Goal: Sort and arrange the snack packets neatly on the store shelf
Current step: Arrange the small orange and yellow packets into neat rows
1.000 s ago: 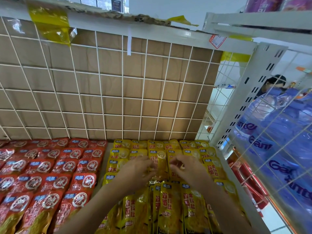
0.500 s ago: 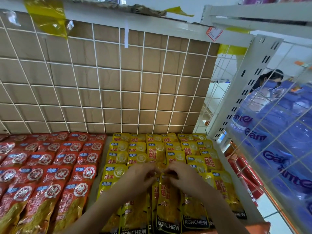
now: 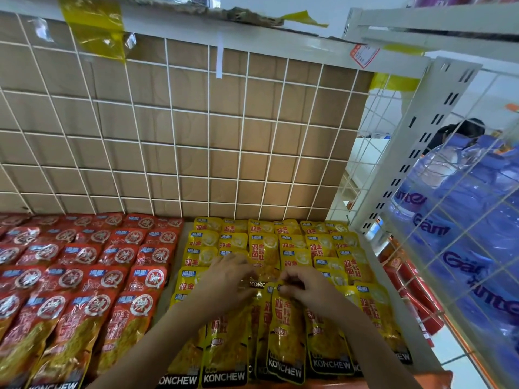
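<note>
At the far left, saw red snack packets [image 3: 84, 270] laid flat in overlapping rows on the store shelf [image 3: 172, 276], each with a round white mark. Above them, noted a strip of yellow tape [image 3: 92, 21] hanging from the top edge, and behind, a white wire grid [image 3: 208, 130] in front of brown cardboard [image 3: 191, 108]. Between the red rows and the next group, saw a narrow bare strip of shelf. Further right, found the yellow snack packets [image 3: 323, 245], also in overlapping rows, reaching from the grid to the front edge, with the word KONCHEW at the bottom of the nearest ones. Found the left hand [image 3: 224, 279] palm-down on these yellow rows, with fingers reaching to the right and touching the packets; could not tell whether the fingertips pinched anything. Just beside it, found the right hand [image 3: 306, 287] with curled fingers, pinching the top edge of one front yellow packet [image 3: 286, 332] in the middle column. Saw both hands close together, almost touching. Up to the right, noticed a red-and-white price label [image 3: 363, 54] on the upper shelf edge, then a white slotted upright [image 3: 415, 141]. At the far right, behind a wire side panel [image 3: 438, 265], saw large blue water bottles [image 3: 477, 234], and beyond them the dark head of another person [image 3: 463, 127], partly hidden.
</note>
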Available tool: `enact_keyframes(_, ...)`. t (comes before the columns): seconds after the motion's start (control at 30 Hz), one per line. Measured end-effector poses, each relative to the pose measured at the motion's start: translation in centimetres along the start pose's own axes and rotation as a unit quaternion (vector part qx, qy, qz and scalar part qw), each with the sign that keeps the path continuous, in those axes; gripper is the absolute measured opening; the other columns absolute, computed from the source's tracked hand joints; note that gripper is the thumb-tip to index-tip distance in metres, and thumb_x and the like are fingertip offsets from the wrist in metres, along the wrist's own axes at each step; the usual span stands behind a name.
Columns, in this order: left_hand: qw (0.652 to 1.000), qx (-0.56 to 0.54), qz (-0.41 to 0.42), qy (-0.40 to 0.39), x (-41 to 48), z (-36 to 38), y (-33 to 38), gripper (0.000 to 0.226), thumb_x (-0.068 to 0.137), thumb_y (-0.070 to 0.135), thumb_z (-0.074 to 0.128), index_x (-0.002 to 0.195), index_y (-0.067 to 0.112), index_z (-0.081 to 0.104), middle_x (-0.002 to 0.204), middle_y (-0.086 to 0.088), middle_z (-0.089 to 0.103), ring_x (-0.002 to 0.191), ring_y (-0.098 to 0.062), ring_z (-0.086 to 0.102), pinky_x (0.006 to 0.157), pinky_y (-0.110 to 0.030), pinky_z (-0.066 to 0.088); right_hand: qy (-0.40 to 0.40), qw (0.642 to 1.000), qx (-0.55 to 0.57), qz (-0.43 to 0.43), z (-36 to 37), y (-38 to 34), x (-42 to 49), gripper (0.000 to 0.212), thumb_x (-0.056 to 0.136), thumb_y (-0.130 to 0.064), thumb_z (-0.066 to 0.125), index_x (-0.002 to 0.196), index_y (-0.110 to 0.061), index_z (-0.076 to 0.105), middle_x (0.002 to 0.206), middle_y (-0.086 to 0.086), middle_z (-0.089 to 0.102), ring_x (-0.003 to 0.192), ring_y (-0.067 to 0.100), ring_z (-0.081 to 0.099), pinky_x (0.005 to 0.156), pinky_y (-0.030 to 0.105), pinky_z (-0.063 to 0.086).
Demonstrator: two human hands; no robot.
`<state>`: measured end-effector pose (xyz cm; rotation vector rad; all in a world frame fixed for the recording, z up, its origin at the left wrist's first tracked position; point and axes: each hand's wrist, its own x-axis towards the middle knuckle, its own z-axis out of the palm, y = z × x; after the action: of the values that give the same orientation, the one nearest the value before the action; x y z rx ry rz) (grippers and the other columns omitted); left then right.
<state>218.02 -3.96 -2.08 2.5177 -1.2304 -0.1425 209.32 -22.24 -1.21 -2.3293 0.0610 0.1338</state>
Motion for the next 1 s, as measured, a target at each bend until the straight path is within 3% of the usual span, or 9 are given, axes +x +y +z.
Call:
enact_keyframes(0.13, 0.996, 0.079, 0.033, -0.034, 0.5, 0.3, 0.5, 0.038, 0.088, 0.046, 0.051, 0.121, 0.026, 0.054, 0.125, 0.008, 0.043, 0.125, -0.01, 0.028, 0.108, -0.029, 0.016, 0.003, 1.0, -0.005, -0.007, 0.1, 0.2, 0.1, 0.022, 0.089, -0.017, 0.058, 0.077, -0.035, 0.053, 0.077, -0.015, 0.057, 0.076, -0.001, 0.054, 0.069, 0.015, 0.04)
enact_keyframes(0.3, 0.991, 0.113, 0.046, -0.052, 1.2, 0.8, 0.5, 0.037, 0.091, 0.041, 0.048, 0.122, 0.021, 0.049, 0.127, 0.003, 0.044, 0.125, -0.015, 0.03, 0.109, -0.031, 0.016, 0.005, 1.0, 0.004, -0.018, 0.1, 0.4, 0.1, 0.027, 0.089, -0.015, 0.058, 0.074, -0.036, 0.052, 0.072, -0.015, 0.054, 0.069, -0.006, 0.052, 0.065, 0.012, 0.037)
enact_keyframes(0.6, 0.99, 0.105, 0.044, -0.086, 3.5, 1.0, 0.3, 0.026, 0.094, 0.03, 0.046, 0.114, 0.015, 0.054, 0.124, -0.001, 0.049, 0.123, -0.02, 0.034, 0.106, -0.035, 0.021, 0.007, 0.999, 0.008, -0.034, 0.1, 0.7, 0.2, 0.024, 0.088, -0.015, 0.06, 0.075, -0.033, 0.052, 0.069, -0.014, 0.052, 0.069, -0.008, 0.051, 0.062, 0.01, 0.035)
enact_keyframes(1.0, 0.999, -0.003, 0.01, -0.032, 7.6, -0.4, -1.9, 0.014, 0.092, 0.021, 0.054, 0.1, 0.013, 0.062, 0.11, -0.003, 0.057, 0.107, -0.017, 0.048, 0.088, -0.027, 0.035, 0.013, 0.999, -0.002, -0.04, 0.3, 1.2, 0.4, 0.025, 0.088, -0.017, 0.061, 0.075, -0.035, 0.049, 0.07, -0.014, 0.05, 0.07, -0.004, 0.049, 0.065, 0.014, 0.035)
